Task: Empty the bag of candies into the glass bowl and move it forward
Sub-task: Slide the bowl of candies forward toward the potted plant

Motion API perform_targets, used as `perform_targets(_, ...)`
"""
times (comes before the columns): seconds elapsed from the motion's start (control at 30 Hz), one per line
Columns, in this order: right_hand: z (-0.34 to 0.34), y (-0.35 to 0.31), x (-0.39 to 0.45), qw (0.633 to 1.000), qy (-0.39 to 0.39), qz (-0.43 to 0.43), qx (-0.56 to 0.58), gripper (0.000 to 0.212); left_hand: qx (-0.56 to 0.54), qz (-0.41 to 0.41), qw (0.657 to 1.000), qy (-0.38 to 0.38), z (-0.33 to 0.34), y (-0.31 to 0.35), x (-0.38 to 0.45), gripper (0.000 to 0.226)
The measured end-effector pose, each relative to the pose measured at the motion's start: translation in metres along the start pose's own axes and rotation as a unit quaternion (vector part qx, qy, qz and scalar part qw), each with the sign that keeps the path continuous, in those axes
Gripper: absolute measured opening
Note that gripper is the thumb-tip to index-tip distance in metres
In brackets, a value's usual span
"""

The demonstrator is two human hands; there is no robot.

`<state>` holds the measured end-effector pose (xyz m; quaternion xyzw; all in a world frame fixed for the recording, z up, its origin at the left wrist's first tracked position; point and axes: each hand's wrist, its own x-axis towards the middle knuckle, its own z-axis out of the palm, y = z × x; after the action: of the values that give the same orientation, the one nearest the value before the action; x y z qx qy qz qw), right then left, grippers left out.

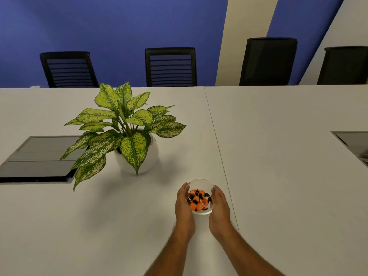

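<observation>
— Hands first: the left hand (184, 204) and the right hand (219, 204) cup the glass bowl (201, 184) from either side, low in the frame and a little right of centre. Palms lie against the glass wall and the fingers curve round it, so each hand is wrapped on the bowl, neither flat open nor fisted

— Are the candies in already?

— Yes, the orange and black wrapped candies (199, 199) sit heaped inside. No bag shows anywhere in the frame, so I judge the pouring done and the push forward to be the step in hand

— Is the bowl lifted or down on the desk?

— I cannot tell for certain; its base looks to rest on the white desk (278, 176), with a pale rim of glass showing between the wrists

— How should the move go?

— Keep both palms level and press evenly, so the bowl travels straight toward the upper part of the frame. Sliding seems safer than lifting, since smooth glass could slip. Go slowly enough that the heap does not shift over the rim

— Anything in the way?

— The potted plant (127, 124) stands up and to the left, its nearest leaves well apart from the bowl. The seam (217, 136) between the desk panels runs just right of the bowl. I would steer straight ahead between plant and seam, then release both hands together
</observation>
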<state>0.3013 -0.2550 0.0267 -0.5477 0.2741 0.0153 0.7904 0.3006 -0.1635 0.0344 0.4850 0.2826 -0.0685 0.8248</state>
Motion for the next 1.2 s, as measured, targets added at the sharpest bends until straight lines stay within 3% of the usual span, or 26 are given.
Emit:
perform_targets(0.57, 0.052, -0.031, 0.164, 0.999, -0.001, -0.003, -0.051, 0.043, 0.049, -0.005, 0.999, -0.010, 0.065, 0.029, 0.163, 0.051)
perform_targets(0.93, 0.056, -0.014, 0.193, 0.997, 0.003, 0.015, -0.075, 0.044, 0.080, -0.028, 0.996, -0.004, 0.064, 0.016, 0.199, 0.055)
perform_targets(1.13, 0.057, -0.014, 0.200, 0.996, 0.001, 0.008, -0.090, 0.047, 0.092, -0.016, 0.996, -0.008, 0.067, 0.019, 0.205, 0.038)
perform_targets(1.2, 0.056, -0.013, 0.199, 0.995, -0.001, 0.007, -0.099, 0.048, 0.104, -0.014, 0.994, -0.011, 0.066, 0.020, 0.205, 0.045)
